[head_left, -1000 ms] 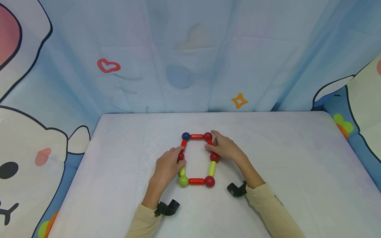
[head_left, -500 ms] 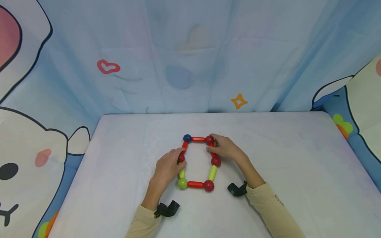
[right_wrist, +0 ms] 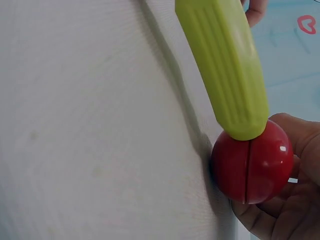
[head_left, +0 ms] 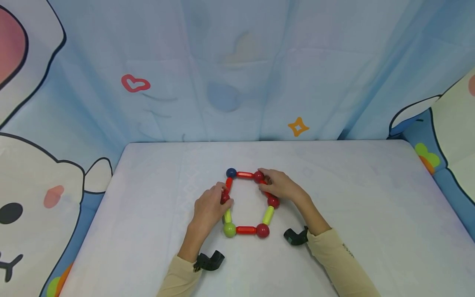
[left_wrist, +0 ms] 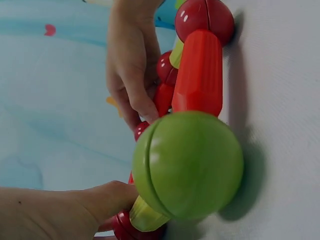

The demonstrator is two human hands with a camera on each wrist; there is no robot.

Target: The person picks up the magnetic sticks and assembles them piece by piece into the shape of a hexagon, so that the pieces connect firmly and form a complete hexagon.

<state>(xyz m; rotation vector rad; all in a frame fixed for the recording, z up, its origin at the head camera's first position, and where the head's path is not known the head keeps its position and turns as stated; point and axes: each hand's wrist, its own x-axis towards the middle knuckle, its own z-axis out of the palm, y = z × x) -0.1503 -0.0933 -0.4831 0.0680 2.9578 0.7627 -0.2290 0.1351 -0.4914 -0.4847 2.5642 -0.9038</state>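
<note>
A closed ring of magnetic balls and rods lies on the white table. At its far side are a blue ball (head_left: 231,173), a red rod (head_left: 245,175) and a red ball (head_left: 258,177). A green ball (head_left: 229,229), another red rod (head_left: 246,230) and a red ball (head_left: 262,230) form the near side. My left hand (head_left: 207,208) grips the left-middle red ball (head_left: 224,199) between thumb and fingers. My right hand (head_left: 281,185) pinches the right side's red rod by the far red ball. Below it, a red ball (right_wrist: 252,162) joins a yellow-green rod (right_wrist: 225,70).
The white tabletop (head_left: 352,177) spreads around the ring. A blue printed curtain (head_left: 222,62) hangs behind its far edge. Black wrist cameras (head_left: 209,260) sit on both wrists, close above the table.
The ring has shifted slightly toward me. Its right-middle red ball has moved outward to the right, so that side now bends. My right hand has come slightly nearer; both hands keep hold.
</note>
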